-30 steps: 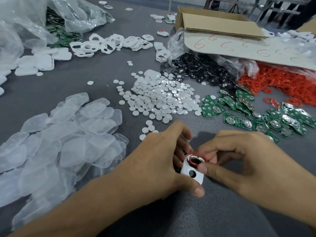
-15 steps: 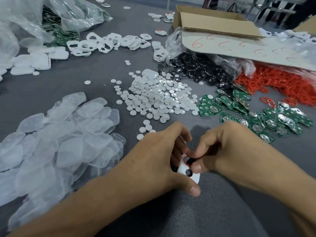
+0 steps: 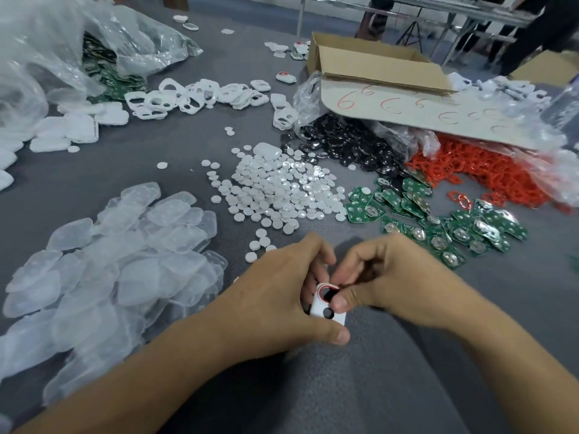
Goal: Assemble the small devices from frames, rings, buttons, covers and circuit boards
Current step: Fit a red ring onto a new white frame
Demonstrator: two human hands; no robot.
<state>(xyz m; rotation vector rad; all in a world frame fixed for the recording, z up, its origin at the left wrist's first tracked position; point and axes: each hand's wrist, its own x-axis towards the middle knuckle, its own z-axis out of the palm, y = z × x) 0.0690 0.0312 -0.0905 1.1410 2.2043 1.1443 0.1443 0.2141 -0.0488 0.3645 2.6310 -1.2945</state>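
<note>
Low centre: white frame [image 3: 327, 312] gripped in your left hand [image 3: 282, 296]; your right hand [image 3: 391, 286] pinches red ring [image 3: 326, 287] at its upper opening. Risk: uneven press seats ring crooked or pops it loose. Bare table [image 3: 344, 389] toward you; clear covers [image 3: 125, 261] close left, buttons [image 3: 282, 189] and circuit boards [image 3: 438, 227] just beyond knuckles. Careless sweep scatters them.

A grey-covered table [image 3: 131, 170] fills the view; metal-framed tables [image 3: 438, 10] stand behind it.

My left hand [image 3: 275, 296] and right hand [image 3: 391, 283] cover most of the white frame [image 3: 326, 314]. The right thumb hides part of its red ring [image 3: 323, 286], and I can't see the fingertips behind. The plastic bag [image 3: 47, 57] runs off the left edge. The red figures on the cardboard flap [image 3: 438, 117] blur rightward.
</note>
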